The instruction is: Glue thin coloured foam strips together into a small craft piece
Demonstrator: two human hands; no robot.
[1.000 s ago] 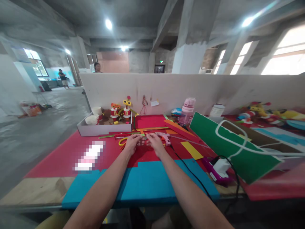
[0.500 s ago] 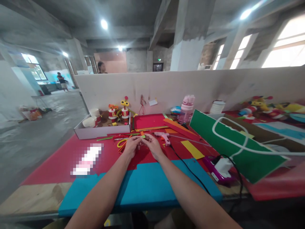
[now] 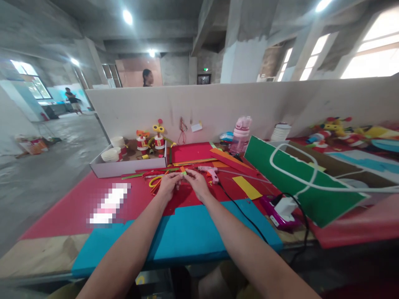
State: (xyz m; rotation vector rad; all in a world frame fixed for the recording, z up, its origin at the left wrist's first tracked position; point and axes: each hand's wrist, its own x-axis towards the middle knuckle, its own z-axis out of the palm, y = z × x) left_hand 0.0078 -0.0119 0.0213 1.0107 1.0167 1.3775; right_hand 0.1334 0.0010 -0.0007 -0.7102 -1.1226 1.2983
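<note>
red sheeting [image 3: 75, 203] covers most of the table [image 3: 40, 257], set in a wide concrete room against a white partition [image 3: 215, 104]. at the middle of the table, held up over the red, is a small orange and green piece [image 3: 183, 170]. the left hand [image 3: 168, 184] and the right hand [image 3: 197, 185] meet at it, the fingers of each clamped on it from either side, fingertips nearly touching.

just beside the left hand lies a yellow loop handle [image 3: 155, 182], with thin coloured strips [image 3: 132, 175] behind. near the right hand rests a pink glue gun [image 3: 212, 172], its black cord [image 3: 238, 209] trailing across a blue sheet [image 3: 205, 232] under the forearms. a yellow strip [image 3: 247, 187] lies farther right, then a purple power strip [image 3: 279, 218] with a white plug [image 3: 285, 206], before a tilted green board [image 3: 296, 185].

toward the partition, a shallow box [image 3: 129, 169] holds white cups [image 3: 110, 155] and two yellow-headed figures [image 3: 158, 142]; a pink bottle [image 3: 241, 132] stands to their right. beyond the table, at far left, a person [image 3: 73, 101] stands on the floor [image 3: 67, 141].
</note>
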